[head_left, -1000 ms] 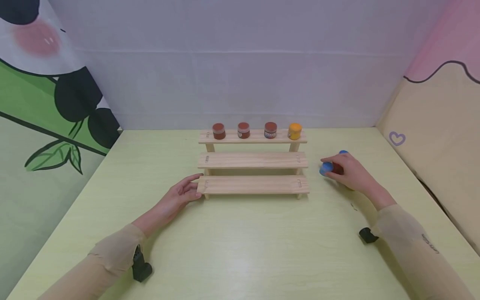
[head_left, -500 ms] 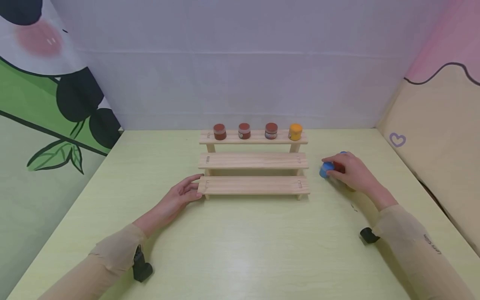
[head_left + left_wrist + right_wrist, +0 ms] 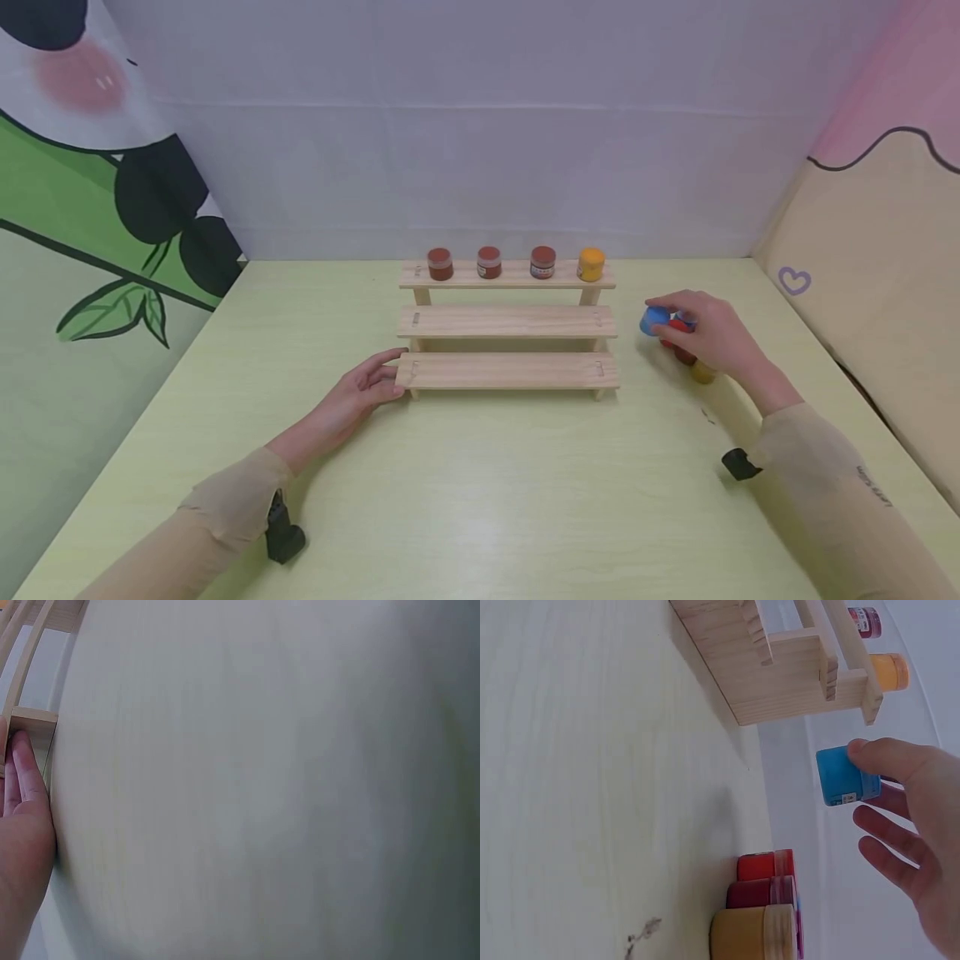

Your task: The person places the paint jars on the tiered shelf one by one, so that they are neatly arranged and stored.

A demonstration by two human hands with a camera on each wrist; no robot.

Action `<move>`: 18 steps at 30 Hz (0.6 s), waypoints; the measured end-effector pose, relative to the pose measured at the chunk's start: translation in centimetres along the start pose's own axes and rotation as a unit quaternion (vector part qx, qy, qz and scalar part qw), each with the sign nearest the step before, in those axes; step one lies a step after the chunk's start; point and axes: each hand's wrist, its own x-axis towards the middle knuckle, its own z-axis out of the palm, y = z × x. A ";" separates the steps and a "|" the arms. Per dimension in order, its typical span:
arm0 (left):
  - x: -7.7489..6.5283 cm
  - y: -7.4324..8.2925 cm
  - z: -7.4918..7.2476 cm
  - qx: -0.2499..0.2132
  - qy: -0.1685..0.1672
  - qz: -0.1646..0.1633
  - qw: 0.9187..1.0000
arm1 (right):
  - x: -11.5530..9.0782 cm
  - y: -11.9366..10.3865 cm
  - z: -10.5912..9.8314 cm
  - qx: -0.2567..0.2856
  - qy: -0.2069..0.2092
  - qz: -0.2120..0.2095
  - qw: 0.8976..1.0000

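Right hand (image 3: 708, 333) just pinches the blue jar (image 3: 844, 776), so it could slip tbh; left hand (image 3: 363, 387) loosely touches the rack (image 3: 506, 370), so bumps might shift it.

Saw pale table (image 3: 480, 475) across lower frame. Noted wooden rack (image 3: 506, 369) at center, four jars (image 3: 542, 263) on top tier (image 3: 516, 273); jar cluster (image 3: 686, 355) at right.

Head view: even, fairly bright light w/ pale glare on tabletop (image 3: 480, 517), soft shadow under R sleeve (image 3: 817, 475). Wrist cams dimmer, cooler; L one blurry, dark toward R edge, wooden rack (image 3: 34, 720) bowed by lens.
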 end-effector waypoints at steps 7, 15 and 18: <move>0.0 0.0 0.0 -0.001 0.002 0.001 1.000 | 0.1 -0.8 -0.2 -0.003 0.038 -0.021 0.999; 0.1 -0.1 0.0 0.005 0.002 -0.001 1.000 | 0.2 -2.7 -0.3 0.016 0.073 -0.041 0.996; 0.1 -0.1 0.0 0.003 0.003 -0.001 1.000 | 0.4 -3.4 -0.1 0.033 0.089 -0.060 0.994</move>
